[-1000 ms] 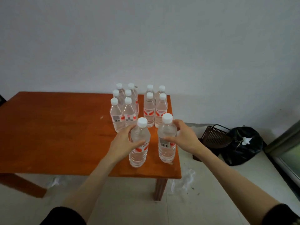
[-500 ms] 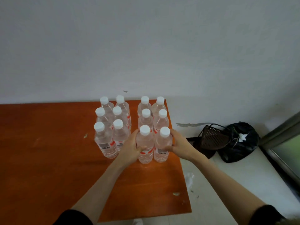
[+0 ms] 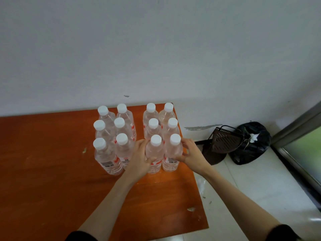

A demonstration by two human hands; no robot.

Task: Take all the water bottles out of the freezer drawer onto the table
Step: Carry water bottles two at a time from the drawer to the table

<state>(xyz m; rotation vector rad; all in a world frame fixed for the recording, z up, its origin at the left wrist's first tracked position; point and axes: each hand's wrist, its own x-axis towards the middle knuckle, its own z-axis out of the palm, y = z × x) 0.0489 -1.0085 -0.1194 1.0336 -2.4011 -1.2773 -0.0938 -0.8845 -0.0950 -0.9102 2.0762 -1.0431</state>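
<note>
The front-left water bottle (image 3: 155,154) of the right-hand group is gripped by the left hand (image 3: 140,160), fingers and thumb curled round its body. The front-right water bottle (image 3: 172,153) is held by the right hand (image 3: 189,153), thumb across its barcode label and fingers bent at its shoulder. Both stand upright on the orange wooden table (image 3: 52,171), touching the four bottles (image 3: 160,119) behind. Six further bottles (image 3: 112,131) stand just to the left. Red-and-white labels are seen; their print is unreadable.
</note>
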